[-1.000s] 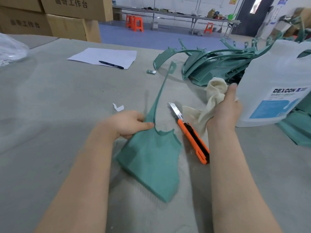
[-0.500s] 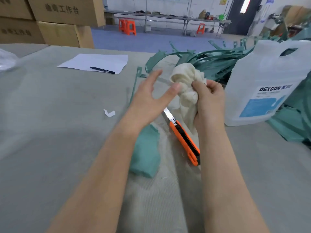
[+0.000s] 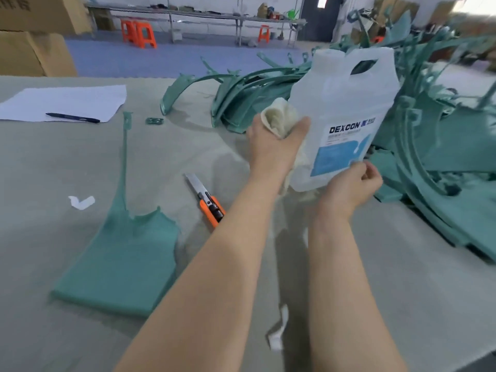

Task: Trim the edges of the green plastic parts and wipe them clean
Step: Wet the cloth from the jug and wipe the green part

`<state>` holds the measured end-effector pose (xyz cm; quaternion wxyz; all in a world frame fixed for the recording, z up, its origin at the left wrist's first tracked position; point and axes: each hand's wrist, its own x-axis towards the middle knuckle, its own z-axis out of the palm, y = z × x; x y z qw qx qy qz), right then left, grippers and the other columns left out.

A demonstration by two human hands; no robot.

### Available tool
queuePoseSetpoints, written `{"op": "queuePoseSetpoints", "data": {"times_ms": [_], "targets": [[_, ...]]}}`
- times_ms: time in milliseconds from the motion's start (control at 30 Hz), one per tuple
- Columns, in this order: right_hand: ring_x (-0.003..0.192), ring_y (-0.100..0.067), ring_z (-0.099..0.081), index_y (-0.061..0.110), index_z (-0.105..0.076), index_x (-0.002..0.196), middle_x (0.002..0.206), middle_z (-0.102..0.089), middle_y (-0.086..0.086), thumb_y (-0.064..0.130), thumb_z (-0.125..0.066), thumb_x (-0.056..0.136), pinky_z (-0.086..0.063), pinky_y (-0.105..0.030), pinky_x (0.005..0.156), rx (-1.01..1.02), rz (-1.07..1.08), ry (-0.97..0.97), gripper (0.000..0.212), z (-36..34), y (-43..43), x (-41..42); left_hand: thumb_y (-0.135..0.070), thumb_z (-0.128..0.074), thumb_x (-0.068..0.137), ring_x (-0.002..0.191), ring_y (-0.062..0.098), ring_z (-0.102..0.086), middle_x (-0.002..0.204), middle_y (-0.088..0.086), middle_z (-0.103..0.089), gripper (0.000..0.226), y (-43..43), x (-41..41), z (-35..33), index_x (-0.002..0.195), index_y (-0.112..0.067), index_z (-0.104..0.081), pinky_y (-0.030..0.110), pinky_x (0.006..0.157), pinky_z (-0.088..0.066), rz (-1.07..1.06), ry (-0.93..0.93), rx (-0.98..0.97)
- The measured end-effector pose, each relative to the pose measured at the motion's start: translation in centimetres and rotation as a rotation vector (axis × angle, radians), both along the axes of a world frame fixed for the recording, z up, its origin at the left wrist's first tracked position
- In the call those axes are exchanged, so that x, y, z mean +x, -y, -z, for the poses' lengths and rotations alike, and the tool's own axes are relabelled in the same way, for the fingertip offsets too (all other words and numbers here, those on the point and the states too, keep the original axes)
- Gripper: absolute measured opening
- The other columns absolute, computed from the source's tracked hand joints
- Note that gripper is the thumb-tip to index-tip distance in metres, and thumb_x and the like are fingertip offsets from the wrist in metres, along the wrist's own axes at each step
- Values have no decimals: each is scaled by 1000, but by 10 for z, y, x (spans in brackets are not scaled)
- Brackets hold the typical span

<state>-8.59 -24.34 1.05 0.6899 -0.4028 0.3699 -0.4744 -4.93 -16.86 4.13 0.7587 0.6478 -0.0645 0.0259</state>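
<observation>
Passed across since the earlier frame, the cloth (image 3: pixel 279 118) is gripped bunched in the left hand (image 3: pixel 276 149) beside the white jug (image 3: pixel 346 103), while the right hand (image 3: pixel 351 183), fingers curled, is set at the jug's lower corner, its hold not to be told. With the green part (image 3: pixel 120 259) lying flat on the tabletop (image 3: pixel 53 170) at lower left, the cloth is probably best dampened only lightly, the jug being tipped slowly.

The location was a factory workshop, indicated by stacked cardboard cartons (image 3: pixel 32 36) far left, a long workbench (image 3: pixel 201 15) with orange stools (image 3: pixel 138 33) beyond, and green plastic parts (image 3: pixel 442 135) heaped at right.
</observation>
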Motion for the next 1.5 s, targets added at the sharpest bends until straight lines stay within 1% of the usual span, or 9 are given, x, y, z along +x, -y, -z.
{"op": "queuePoseSetpoints", "data": {"times_ms": [100, 267, 400, 567, 800, 1067, 1200, 1333, 1500], "targets": [[131, -24, -44, 8, -36, 144, 144, -42, -13, 12, -41, 97, -36, -39, 110, -13, -102, -65, 47, 17, -2, 13, -31, -79, 77, 116, 25, -55, 126, 14, -56, 61, 8, -5, -13, 125, -5, -53, 38, 102, -44, -80, 241, 75], [134, -28, -43, 15, -33, 148, 146, -42, -12, 16, -41, 98, -38, -44, 109, 18, -188, -86, 51, 27, -13, 24, -36, -65, 86, 116, 15, -55, 128, -2, -59, 50, 18, 8, -71, 131, -18, -53, 23, 91, -44, -215, 671, 481], [138, -27, -36, 13, -32, 149, 152, -31, -13, 19, -40, 100, -33, -43, 112, -35, -179, -152, 50, 31, -9, 24, -22, -51, 94, 110, 18, -57, 120, -3, -62, 29, 37, 24, -91, 123, -22, -56, 25, 80, -41, -163, 641, 820], [138, -26, -36, 13, -28, 150, 152, -35, -11, 17, -39, 101, -33, -42, 112, -29, -183, -161, 51, 29, -9, 22, -31, -51, 97, 110, 22, -56, 126, 6, -53, 33, 42, 30, -91, 127, -17, -54, 29, 91, -47, -61, 570, 898], [141, -25, -35, 16, -25, 153, 154, -35, -7, 20, -32, 103, -30, -41, 115, -22, -241, -117, 50, 33, -10, 24, -41, -65, 84, 116, 21, -52, 126, 3, -54, 57, 40, 22, -76, 130, -16, -44, 27, 93, -42, -43, 507, 716], [122, -3, -53, 23, -30, 151, 142, -45, 11, 24, -47, 100, -45, -24, 103, -7, -304, 99, 54, 28, -9, 20, -38, -69, 85, 75, 6, -51, 88, -13, -54, 40, 15, 17, -61, 111, -12, -54, 6, 62, -38, -229, 541, 411], [125, -15, -56, 20, -37, 147, 141, -53, 3, 46, -52, 97, -45, -33, 106, 152, -488, 195, 59, 29, -5, 17, -31, -67, 82, 84, 18, -66, 88, -2, -67, 31, -8, 9, -79, 101, -9, -59, 32, 74, -53, -287, 573, 175], [121, -25, -60, 24, -51, 137, 132, -63, -4, 58, -55, 87, -47, -40, 100, 376, -765, 465, 60, 31, -10, 11, -17, -67, 84, 46, 1, -54, 63, -6, -58, 15, -29, 5, -92, 78, -16, -54, 15, 43, -43, -205, 502, 57], [106, -22, -68, 28, -62, 118, 112, -73, 0, 61, -61, 84, -55, -40, 85, 402, -738, 388, 47, 34, -8, 10, -18, -60, 89, 66, 13, -61, 79, 0, -64, 4, -50, 8, -89, 91, -14, -61, 29, 59, -55, -13, 323, 210]]}}
